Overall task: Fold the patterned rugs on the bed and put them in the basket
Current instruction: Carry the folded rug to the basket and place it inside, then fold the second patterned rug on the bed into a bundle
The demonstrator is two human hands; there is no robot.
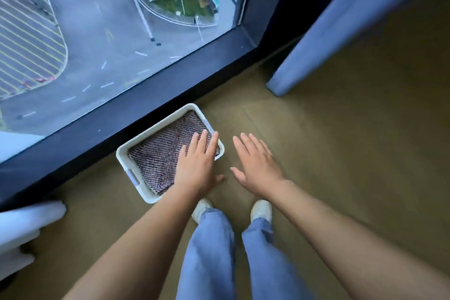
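My rug [168, 153] is dark brown with tiny white crisscross dots, the basket [121, 153] around it is creamy white with pale purple handles, my jeans [207, 251] are light blue, my shoes [261, 209] are white, and the floor [341, 153] is yellowish brown.

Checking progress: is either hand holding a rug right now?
No: the left hand and right hand are open and spread, and the rug lies in the basket.

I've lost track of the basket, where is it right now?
In the head view the white basket sits on the floor left of centre, against the dark window sill, just ahead of the person's feet. A folded patterned rug lies inside, under the open left hand.
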